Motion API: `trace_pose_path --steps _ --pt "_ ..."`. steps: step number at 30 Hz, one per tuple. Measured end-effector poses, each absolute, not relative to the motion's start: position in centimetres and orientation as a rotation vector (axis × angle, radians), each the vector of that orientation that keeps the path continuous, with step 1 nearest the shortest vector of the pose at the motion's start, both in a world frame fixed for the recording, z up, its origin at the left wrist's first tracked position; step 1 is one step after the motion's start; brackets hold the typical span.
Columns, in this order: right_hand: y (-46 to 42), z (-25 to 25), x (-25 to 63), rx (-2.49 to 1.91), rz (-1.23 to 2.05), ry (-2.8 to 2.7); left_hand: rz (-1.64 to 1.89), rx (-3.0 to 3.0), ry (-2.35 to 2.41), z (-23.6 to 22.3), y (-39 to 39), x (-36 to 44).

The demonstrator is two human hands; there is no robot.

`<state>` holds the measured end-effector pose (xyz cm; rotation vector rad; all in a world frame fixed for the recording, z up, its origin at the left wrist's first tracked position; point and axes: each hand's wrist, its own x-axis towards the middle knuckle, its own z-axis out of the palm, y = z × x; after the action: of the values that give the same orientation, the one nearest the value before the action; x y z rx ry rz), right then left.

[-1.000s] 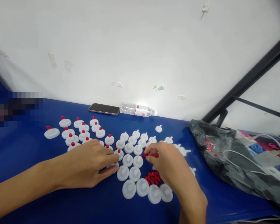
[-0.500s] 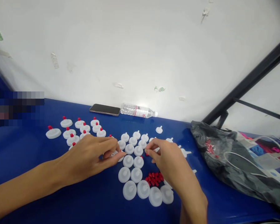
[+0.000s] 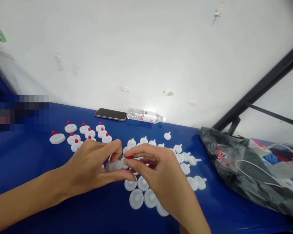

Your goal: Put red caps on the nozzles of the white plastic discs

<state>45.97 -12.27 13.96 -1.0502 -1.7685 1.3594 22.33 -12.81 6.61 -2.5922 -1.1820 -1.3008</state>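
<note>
Between the thumb and fingers of my left hand point(image 3: 92, 164) is a white nozzle lid point(image 3: 114, 165), a round plastic disc, partly hidden by the fingers. My right hand point(image 3: 161, 170) pinches a small red cap point(image 3: 129, 157) close to the lid's right side. Whether cap and lid touch, I cannot tell. Under and around my right hand lie several bare white nozzle lids point(image 3: 136, 199), their spouts uncovered. To the left stand several lids with red caps on their spouts point(image 3: 57, 138). My right hand covers most of the loose red caps.
A phone point(image 3: 110, 114) and a clear plastic bottle point(image 3: 146, 115) lie along the wall at the back of the blue table point(image 3: 88, 211). On the right, a dark plastic bag point(image 3: 234, 172) holds a clear bag of red pieces point(image 3: 221, 154), near a black metal bar point(image 3: 258, 81).
My right hand has moved left with a red cap, from above the bare lids to beside my left hand. The left hand has turned the lid it holds slightly.
</note>
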Motion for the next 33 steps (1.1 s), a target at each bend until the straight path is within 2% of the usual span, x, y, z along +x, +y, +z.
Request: trace_pose_path --steps 6,17,27,33 --pt "-12.0 13.3 45.9 -1.027 1.480 -1.727 -1.347 -2.567 -1.137 6.6 -12.9 22.4" --pt "-12.5 13.3 45.2 -1.031 1.388 -1.814 -1.427 -2.574 -1.108 7.4 -13.3 23.0" --pt "-12.0 13.8 46.6 -1.035 1.191 -1.530 -1.673 -2.687 -1.405 8.3 -14.2 24.2" --pt "-11.8 13.8 46.5 -0.915 1.373 -1.510 -1.736 -2.563 -1.443 8.5 -13.8 24.0"
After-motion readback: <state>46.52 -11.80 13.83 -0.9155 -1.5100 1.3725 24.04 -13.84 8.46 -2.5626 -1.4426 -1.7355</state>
